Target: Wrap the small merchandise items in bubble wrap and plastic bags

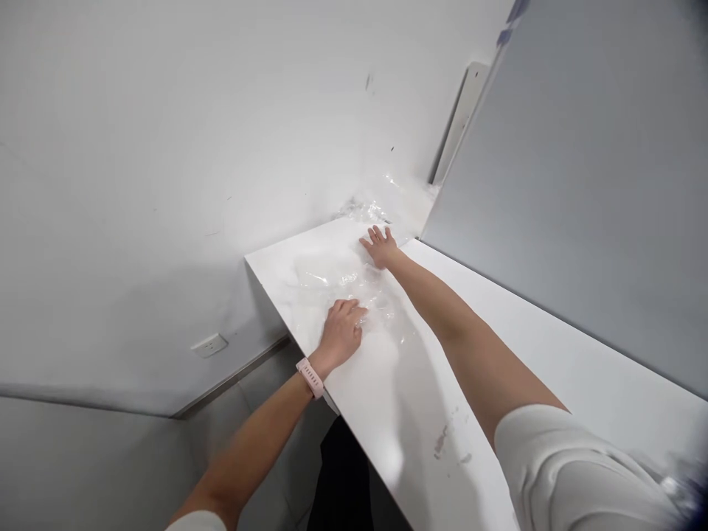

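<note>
A: Where is the film (pixel 343 284)?

B: Spread on the white table (pixel 409 413), at its far end, close to the corner where the wall (pixel 166 147) meets the grey panel (pixel 580 184). It is clear and wrinkled, so its edges are hard to trace.

A: Which way does it run?

B: As far as the glints show, its long axis lies along the table, from the near hand away towards the corner. The far end bunches up and rises a little against the wall (pixel 381 203). I cannot tell where the near edge stops.

A: And the hands?

B: The left hand (pixel 341 330) lies palm down on the near part of the film, fingers loosely curled, tips pressing the plastic; whether it pinches any of it I cannot tell. A pink watch (pixel 310 376) sits on that wrist.

A: The right?

B: The right hand (pixel 379 245) is stretched further out, flat on the far part of the film, fingers spread apart and pointing towards the corner. It clasps nothing; it only presses down.

A: Anything else?

B: A socket (pixel 209 344) low on the wall, left of the table, and some smudges (pixel 442 442) on the tabletop nearer the person.
</note>
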{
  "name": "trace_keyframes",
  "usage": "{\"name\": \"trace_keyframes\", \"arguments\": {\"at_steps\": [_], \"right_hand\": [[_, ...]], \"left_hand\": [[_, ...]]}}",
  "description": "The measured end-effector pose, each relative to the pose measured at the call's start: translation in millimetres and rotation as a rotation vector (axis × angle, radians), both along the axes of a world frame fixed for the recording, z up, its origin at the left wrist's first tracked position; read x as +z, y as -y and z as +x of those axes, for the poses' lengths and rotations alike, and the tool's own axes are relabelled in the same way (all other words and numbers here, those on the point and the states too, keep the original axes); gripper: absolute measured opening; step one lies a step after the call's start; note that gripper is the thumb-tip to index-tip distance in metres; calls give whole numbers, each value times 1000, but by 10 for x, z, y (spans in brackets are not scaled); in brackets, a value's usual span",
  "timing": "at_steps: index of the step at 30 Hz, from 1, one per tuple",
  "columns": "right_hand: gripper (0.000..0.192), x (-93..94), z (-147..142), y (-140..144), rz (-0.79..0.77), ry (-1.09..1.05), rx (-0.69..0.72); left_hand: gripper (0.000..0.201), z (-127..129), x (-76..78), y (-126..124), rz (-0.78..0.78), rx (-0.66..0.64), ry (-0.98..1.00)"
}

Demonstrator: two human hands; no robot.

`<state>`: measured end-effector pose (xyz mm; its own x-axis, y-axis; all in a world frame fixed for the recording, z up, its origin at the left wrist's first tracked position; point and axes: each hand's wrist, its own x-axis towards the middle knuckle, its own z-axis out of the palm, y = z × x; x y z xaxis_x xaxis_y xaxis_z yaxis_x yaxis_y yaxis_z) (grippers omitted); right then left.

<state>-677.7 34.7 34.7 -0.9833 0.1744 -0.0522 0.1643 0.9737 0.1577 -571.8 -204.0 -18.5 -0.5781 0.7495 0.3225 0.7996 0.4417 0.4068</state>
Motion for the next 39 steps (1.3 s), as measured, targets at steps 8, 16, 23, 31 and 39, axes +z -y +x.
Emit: {"name": "trace_keyframes", "arguments": {"at_steps": [8, 16, 23, 31, 39], "right_hand": [[52, 28, 16, -146, 15, -28, 59], [59, 310, 2052, 54, 8, -392, 86], [77, -333, 4927, 98, -11, -235, -204], [66, -82, 5408, 753, -197, -348, -159], [49, -430, 4698, 1367, -1145, -695, -391]], "left_hand": [[45, 65, 70, 32, -44, 0, -55], [33, -31, 5, -89, -93, 37, -65], [67, -110, 175, -132, -230, -30, 107], [89, -275, 637, -291, -489, -119, 232], [40, 239, 531, -257, -257, -76, 153]]}}
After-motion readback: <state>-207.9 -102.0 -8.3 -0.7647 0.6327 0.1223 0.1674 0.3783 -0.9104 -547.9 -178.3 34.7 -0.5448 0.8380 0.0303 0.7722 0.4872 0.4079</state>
